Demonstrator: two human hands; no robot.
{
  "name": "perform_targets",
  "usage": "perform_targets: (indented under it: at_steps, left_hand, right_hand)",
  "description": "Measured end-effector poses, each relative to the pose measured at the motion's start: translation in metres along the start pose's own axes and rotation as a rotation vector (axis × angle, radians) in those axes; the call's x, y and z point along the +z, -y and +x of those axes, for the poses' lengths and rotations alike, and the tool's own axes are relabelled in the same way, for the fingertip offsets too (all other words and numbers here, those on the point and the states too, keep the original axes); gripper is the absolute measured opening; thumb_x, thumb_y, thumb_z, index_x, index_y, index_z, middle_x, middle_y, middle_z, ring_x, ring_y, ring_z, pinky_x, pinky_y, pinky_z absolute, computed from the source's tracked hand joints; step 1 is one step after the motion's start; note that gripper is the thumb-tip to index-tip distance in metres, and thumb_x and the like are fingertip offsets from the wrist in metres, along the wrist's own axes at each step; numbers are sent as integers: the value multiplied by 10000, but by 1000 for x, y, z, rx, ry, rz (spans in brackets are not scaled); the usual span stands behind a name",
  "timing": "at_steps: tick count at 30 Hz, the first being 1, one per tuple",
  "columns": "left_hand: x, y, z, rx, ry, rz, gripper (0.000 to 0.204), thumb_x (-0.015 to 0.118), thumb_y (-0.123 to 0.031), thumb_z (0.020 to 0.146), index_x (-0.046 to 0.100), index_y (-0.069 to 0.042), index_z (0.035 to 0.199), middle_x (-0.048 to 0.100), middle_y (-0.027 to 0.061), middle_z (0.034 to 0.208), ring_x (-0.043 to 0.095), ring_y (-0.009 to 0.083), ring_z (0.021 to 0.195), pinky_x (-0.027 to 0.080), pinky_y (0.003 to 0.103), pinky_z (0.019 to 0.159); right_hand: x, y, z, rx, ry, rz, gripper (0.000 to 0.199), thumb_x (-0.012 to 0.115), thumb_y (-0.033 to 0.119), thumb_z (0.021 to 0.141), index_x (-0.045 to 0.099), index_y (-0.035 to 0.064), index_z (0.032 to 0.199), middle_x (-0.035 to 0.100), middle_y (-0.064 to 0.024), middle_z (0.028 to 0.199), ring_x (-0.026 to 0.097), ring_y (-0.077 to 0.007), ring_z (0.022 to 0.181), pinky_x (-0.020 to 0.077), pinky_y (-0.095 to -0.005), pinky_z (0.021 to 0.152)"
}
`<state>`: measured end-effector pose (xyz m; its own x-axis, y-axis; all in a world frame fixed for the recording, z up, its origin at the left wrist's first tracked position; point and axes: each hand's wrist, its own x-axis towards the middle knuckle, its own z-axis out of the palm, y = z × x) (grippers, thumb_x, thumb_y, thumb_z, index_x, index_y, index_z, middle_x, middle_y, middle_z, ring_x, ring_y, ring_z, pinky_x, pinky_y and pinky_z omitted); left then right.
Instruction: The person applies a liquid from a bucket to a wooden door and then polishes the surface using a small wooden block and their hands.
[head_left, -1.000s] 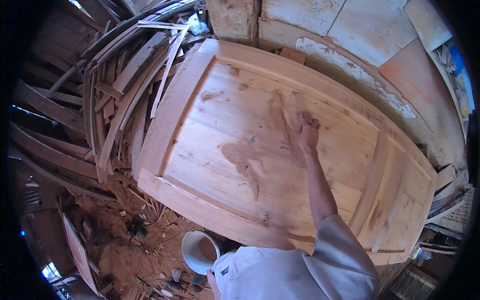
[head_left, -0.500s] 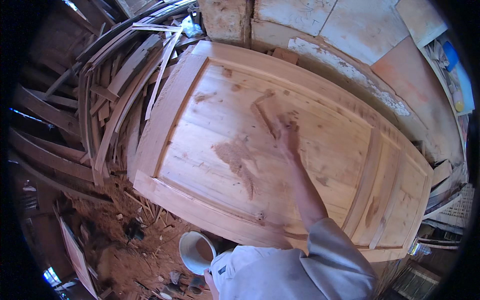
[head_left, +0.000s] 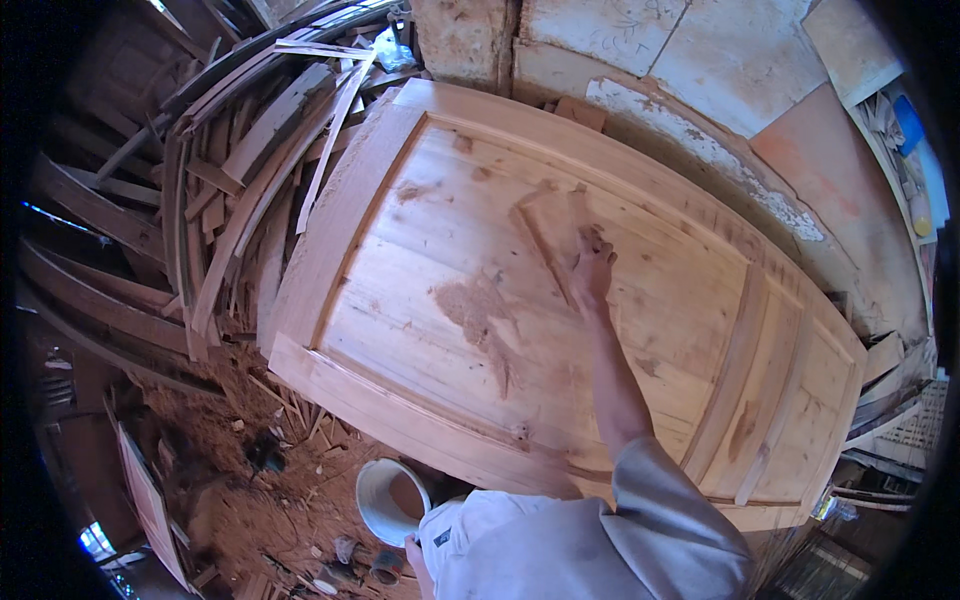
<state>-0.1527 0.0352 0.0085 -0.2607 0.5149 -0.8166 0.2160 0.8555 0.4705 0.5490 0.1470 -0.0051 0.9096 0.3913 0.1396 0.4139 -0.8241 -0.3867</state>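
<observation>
Here the right hand point(head_left: 592, 268) presses flat on the door point(head_left: 480, 230), lying diagonally

Pale panelled wooden door point(head_left: 480, 280), lying flat.

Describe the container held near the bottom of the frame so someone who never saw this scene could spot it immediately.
Start from the big pale wooden door panel lying across the middle. Just below its near edge, over the reddish sawdust floor, the left hand holds a small white bucket. It is the only round, white thing among the brown planks and scraps, with brownish paste inside.
</observation>
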Motion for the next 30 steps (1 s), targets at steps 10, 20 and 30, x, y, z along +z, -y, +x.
perform_targets:
  at_steps: [10,20,30]
  left_hand:
    - [0,-8,4,-51,-14,-50,301,507,-165,863,501,18,1103,579,137,1019,537,194,904,443,327,826]
    - [-2,-10,12,-125,-8,-106,291,492,-142,869,497,11,1116,575,144,1036,533,191,917,447,326,834]
    - [11,-18,-4,27,-72,5,294,500,-320,803,563,-33,783,597,96,786,561,227,749,457,359,723]
  right_hand:
    - [39,54,17,-235,197,-25,480,545,57,803,527,157,1272,476,-262,1148,473,-410,1045,468,-456,869]
    - [2,20,26,-108,47,-80,536,580,67,782,485,183,1296,465,-233,1107,448,-408,1060,474,-445,848]
    - [-26,-9,21,98,96,-15,612,558,70,797,417,227,1372,463,-238,1074,463,-401,1014,409,-483,927]
